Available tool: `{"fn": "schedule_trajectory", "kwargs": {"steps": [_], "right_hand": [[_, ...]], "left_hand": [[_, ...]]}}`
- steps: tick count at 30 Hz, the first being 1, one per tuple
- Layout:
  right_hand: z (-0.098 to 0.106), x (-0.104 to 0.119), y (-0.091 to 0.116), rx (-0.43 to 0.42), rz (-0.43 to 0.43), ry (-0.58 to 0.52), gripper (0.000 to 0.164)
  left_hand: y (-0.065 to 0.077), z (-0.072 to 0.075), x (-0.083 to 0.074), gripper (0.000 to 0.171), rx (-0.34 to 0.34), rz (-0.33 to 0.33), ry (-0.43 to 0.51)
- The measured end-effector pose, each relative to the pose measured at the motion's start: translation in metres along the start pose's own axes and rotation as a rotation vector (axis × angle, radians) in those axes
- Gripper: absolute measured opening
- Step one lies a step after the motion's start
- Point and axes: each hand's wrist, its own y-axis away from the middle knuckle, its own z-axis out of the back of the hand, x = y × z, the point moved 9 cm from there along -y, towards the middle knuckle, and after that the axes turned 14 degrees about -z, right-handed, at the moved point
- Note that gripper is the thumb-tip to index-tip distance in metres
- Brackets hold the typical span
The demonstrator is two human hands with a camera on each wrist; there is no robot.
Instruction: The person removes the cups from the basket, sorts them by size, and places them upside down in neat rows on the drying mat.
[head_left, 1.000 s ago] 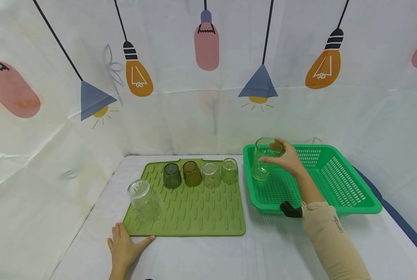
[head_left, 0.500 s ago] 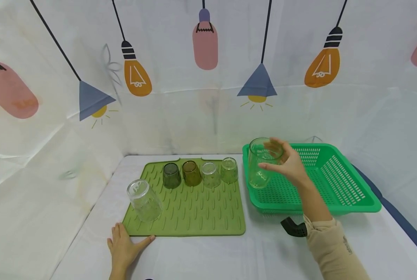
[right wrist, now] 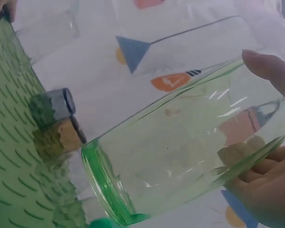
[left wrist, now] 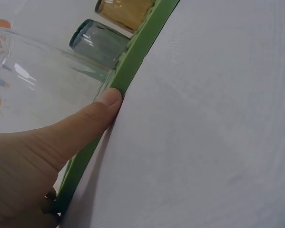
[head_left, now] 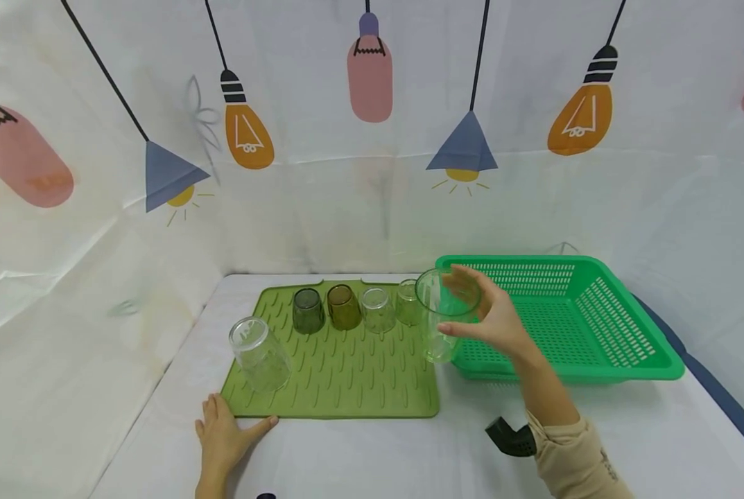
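Note:
My right hand (head_left: 494,315) grips a tall light-green glass (head_left: 439,333) near its rim, thumb on one side and fingers on the other. The glass is upright in the air, between the mat's right edge and the green basket (head_left: 649,373); the right wrist view shows its thick base. My left hand (head_left: 223,436) lies at the front left corner of the green drying mat (head_left: 347,388), thumb along the front edge in the left wrist view. Beside it on the mat a large clear glass (head_left: 262,360) stands upside down.
Along the mat's back are small glasses: a dark grey one (head_left: 308,312), an amber one (head_left: 344,308), a clear one (head_left: 378,312) and a pale green one (head_left: 407,305), partly behind the held glass. A printed curtain (head_left: 322,208) hangs behind the table.
My right hand has carried the tall green glass out of the basket, leftward and nearer, to the mat's right edge. The left hand stays at the mat's corner.

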Motion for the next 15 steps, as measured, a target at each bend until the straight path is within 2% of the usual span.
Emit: {"fn": "schedule_trajectory", "kwargs": {"steps": [5,9,12,15], "right_hand": [[-0.017,0.0,0.007,0.043,0.043,-0.002,0.086],[-0.027,0.003,0.012,0.083,0.081,-0.019,0.085],[-0.032,0.005,0.014,0.106,0.095,-0.038,0.084],[-0.036,0.007,0.016,0.118,0.101,-0.063,0.084]], "left_hand": [[-0.001,0.0,-0.005,0.129,0.032,0.001,0.01],[0.002,0.006,-0.017,0.12,0.029,-0.024,-0.05],[0.005,0.018,-0.036,0.091,-0.036,-0.067,-0.116],[0.007,0.033,-0.062,0.055,-0.118,-0.136,-0.094]]}}
